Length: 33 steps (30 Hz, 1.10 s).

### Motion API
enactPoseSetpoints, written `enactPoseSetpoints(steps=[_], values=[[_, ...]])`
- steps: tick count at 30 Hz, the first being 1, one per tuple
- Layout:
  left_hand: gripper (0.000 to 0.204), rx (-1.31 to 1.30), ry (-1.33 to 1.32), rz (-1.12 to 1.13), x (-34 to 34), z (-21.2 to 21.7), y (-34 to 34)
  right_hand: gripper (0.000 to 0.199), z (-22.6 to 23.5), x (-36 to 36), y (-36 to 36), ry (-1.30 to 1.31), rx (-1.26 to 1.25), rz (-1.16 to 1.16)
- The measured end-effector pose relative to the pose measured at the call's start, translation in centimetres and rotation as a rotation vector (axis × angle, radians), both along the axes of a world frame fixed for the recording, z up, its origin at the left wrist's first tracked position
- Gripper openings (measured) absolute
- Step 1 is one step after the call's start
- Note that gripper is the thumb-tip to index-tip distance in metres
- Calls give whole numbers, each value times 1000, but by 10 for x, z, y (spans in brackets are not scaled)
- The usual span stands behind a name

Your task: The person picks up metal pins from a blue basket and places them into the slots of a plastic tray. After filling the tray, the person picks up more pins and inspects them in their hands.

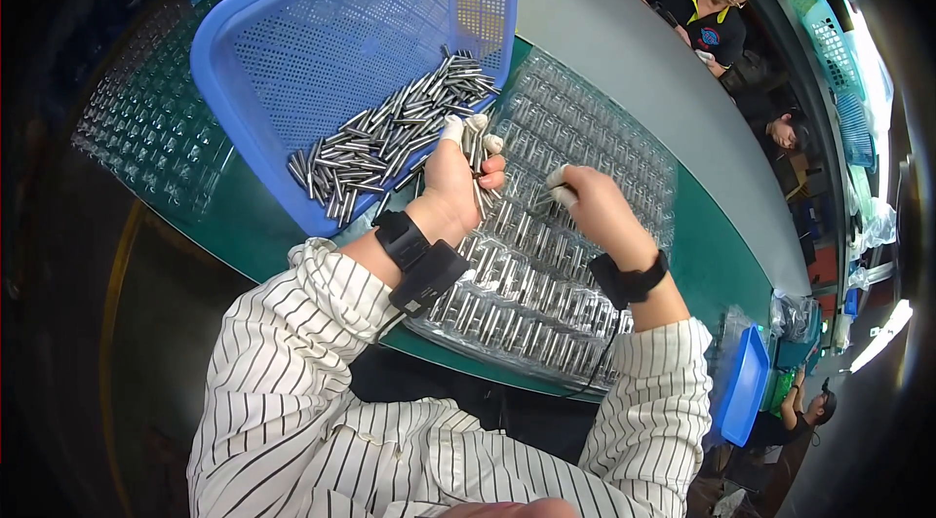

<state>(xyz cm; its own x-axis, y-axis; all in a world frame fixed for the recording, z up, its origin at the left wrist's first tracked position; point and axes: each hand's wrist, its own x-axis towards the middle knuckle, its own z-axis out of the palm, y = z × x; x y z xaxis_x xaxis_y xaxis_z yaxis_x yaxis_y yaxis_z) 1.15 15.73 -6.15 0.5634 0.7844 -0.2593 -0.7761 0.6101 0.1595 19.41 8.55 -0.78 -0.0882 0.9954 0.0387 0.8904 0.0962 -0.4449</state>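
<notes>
My left hand [458, 174] is closed around several short metal pins [478, 150], beside the near right rim of a blue perforated basket [322, 40]. White covers sit on its fingertips. Loose shiny pins [390, 133] lie heaped in the basket's lower part. Over a clear plastic tray [600, 118] my right hand [585, 196] pinches what looks like a thin metal pin, with covered thumb and fingertip pressed together. Rows of metal pins [517, 274] fill the tray's near pockets. The far pockets look mostly unfilled, though glare makes them hard to read.
Another clear tray [156, 118] lies left of the basket on the green table mat [707, 216]. A grey surface [604, 31] runs along the far side. At right stands a blue bin [744, 386]. Other people [702, 16] are beyond the table.
</notes>
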Motion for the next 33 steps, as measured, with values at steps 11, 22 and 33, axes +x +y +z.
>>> enactPoseSetpoints(steps=[11,22,33], values=[[32,5,12,-12,-6,10,-5,14,4,-5,9,-10,-45,210],[33,-27,17,7,-27,-2,-4,17,-8,-33,28,-6,-99,252],[32,-20,7,-1,-29,-12,3,17,-27,-32,9,-88,98,-113]])
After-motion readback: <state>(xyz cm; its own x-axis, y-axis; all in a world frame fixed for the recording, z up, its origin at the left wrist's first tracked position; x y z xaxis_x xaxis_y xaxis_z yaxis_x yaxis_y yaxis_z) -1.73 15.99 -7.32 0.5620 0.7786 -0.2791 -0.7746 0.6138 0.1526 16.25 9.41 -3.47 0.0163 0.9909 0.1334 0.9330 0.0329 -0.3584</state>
